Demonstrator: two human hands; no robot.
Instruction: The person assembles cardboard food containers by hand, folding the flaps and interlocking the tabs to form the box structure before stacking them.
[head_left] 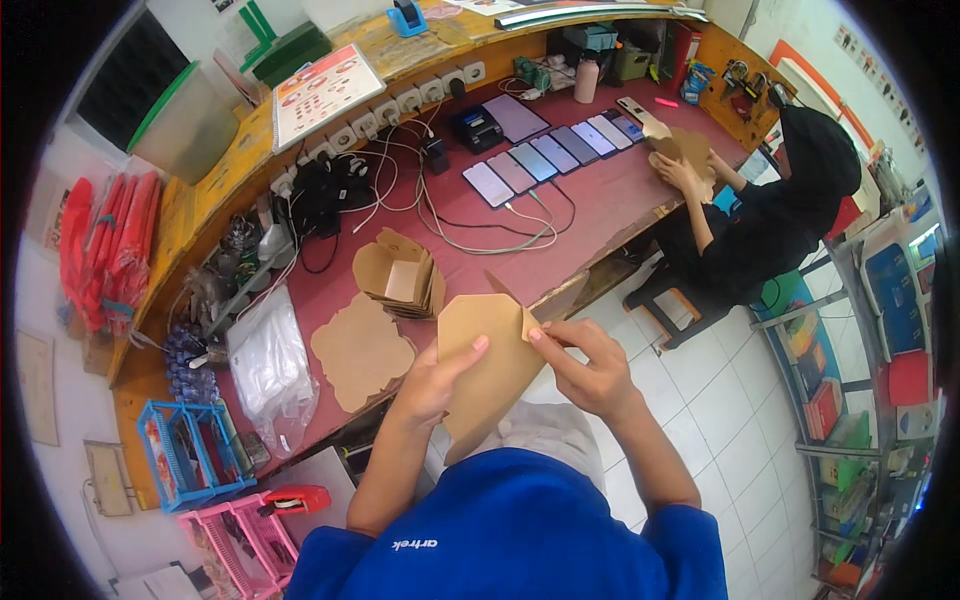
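In front of my body is a brown cardboard box blank (492, 375), partly folded, its panels bent at the upper right. My left hand (428, 388) grips its left side, thumb lying on the face. At the upper right corner, my right hand (585, 365) pinches a small flap between thumb and fingers. Just beyond, on the red table top, stands a stack of folded open-topped cardboard boxes (402, 272), nested in one another. Left of it, flat scalloped cardboard blanks (360, 352) lie near the table's edge.
Across the table (480, 262), a person in black (770, 215) handles another cardboard piece (686, 155). Several phones (540, 160) lie in a row, with cables nearby. Clear plastic bags (272, 365), a blue basket (195, 455) and a pink rack (245, 545) are at left.
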